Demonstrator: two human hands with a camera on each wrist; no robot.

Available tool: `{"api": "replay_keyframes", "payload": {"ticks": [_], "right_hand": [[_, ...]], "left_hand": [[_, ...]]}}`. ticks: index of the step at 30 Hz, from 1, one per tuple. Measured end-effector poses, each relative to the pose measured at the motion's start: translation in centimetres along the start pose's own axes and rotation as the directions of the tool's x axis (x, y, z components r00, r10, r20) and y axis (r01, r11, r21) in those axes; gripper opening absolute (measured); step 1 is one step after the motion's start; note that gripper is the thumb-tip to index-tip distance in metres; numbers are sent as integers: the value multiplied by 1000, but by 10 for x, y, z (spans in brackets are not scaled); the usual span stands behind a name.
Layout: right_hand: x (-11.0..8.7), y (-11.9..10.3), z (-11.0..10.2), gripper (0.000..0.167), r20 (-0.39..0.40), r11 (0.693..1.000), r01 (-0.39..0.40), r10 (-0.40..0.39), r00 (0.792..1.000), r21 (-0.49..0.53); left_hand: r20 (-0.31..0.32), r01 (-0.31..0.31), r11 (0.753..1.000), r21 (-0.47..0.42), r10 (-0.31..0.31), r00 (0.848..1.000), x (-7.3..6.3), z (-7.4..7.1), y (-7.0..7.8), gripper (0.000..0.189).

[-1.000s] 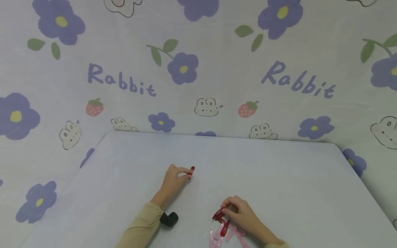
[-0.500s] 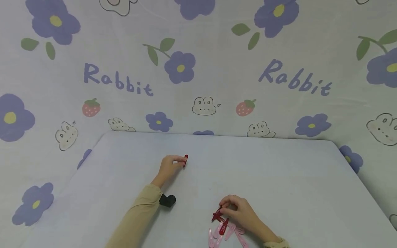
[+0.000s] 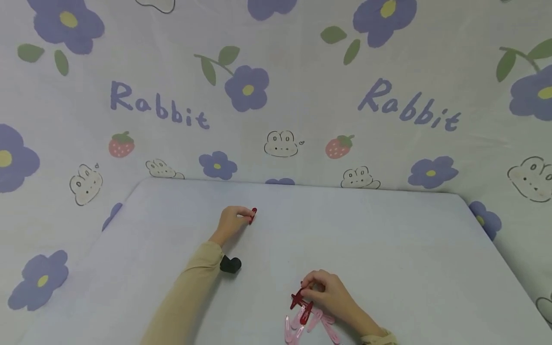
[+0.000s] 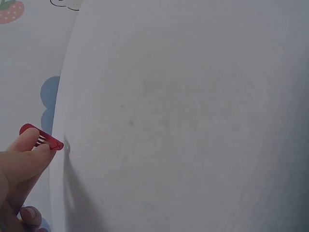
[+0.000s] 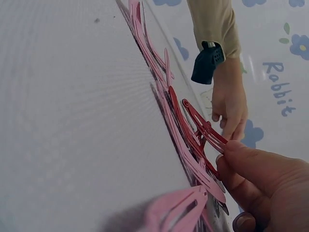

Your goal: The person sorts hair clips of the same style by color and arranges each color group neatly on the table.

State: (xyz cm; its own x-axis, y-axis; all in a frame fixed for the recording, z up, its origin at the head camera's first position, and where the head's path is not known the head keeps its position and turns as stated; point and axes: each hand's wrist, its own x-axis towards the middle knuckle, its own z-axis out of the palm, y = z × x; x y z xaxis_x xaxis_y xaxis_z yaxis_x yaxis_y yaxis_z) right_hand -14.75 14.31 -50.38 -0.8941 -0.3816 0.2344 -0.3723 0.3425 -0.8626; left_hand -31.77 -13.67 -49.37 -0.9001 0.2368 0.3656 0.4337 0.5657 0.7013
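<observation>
My left hand (image 3: 230,223) reaches over the far left part of the white table and pinches a red snap hair clip (image 3: 253,215) between thumb and forefinger. In the left wrist view that clip (image 4: 42,137) is tilted, close over the table's edge. Near the front, my right hand (image 3: 329,292) pinches another red hair clip (image 5: 205,124) at one end, above a loose pile. Red clips (image 3: 306,312) and several pink hair clips (image 3: 329,329) overlap in the pile, just left of and below the right hand.
A white table (image 3: 366,230) runs back to a cloth backdrop (image 3: 302,110) printed with flowers, rabbits and strawberries. A black wrist device (image 3: 230,264) sticks out from the left sleeve (image 3: 185,287).
My left hand has moved farther back and slightly left, carrying its red hair clip. The right hand stays by the pile, still pinching a red clip.
</observation>
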Motion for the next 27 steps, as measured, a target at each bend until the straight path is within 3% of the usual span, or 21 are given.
{"api": "replay_keyframes", "payload": {"ticks": [3, 7, 9, 10, 12, 15, 16, 17, 20, 22, 23, 27], "right_hand": [[0, -15, -2, 8, -13, 1000, -17, 17, 1000, 12], [0, -33, -5, 6, -26, 998, -61, 62, 998, 33], [0, -37, -5, 6, -27, 996, -84, 85, 996, 35], [0, -38, -6, 6, -27, 995, -90, 91, 996, 34], [-1, -39, -7, 6, -31, 996, -85, 86, 996, 25], [0, -38, -7, 7, -34, 997, -75, 75, 997, 18], [0, -38, -7, 7, -35, 997, -73, 73, 997, 15], [0, -37, -7, 7, -34, 997, -71, 72, 997, 13], [0, -34, -7, 7, -27, 998, -66, 67, 997, 14], [0, -28, -6, 7, -22, 998, -65, 65, 998, 13], [0, -24, -5, 7, -21, 998, -63, 63, 998, 12], [1, -5, 0, 6, -15, 998, -60, 61, 998, 7]], "left_hand": [[-33, -70, 997, -33, 69, 997, 14, 23, -65, 9], [-55, -48, 997, -53, 46, 997, 36, 66, -171, 14], [-56, -21, 999, -43, 19, 998, 37, 71, -180, 14], [-52, -10, 999, -49, 7, 999, 31, 63, -159, 13], [-43, 30, 997, -67, -33, 999, 26, 55, -130, 13], [-49, 53, 993, -102, -59, 997, 17, 35, -75, 12], [-59, 41, 991, -126, -48, 997, 15, 32, -63, 11], [-64, 54, 990, -132, -63, 996, 16, 33, -63, 10], [-95, 76, 990, -118, -87, 992, 8, 23, -30, 9], [-116, 92, 991, -98, -103, 988, 5, 21, -18, 9], [-112, 129, 989, -73, -136, 984, 2, 17, -7, 10], [-130, 147, 989, -16, -148, 980, -2, 17, 1, 13]]}}
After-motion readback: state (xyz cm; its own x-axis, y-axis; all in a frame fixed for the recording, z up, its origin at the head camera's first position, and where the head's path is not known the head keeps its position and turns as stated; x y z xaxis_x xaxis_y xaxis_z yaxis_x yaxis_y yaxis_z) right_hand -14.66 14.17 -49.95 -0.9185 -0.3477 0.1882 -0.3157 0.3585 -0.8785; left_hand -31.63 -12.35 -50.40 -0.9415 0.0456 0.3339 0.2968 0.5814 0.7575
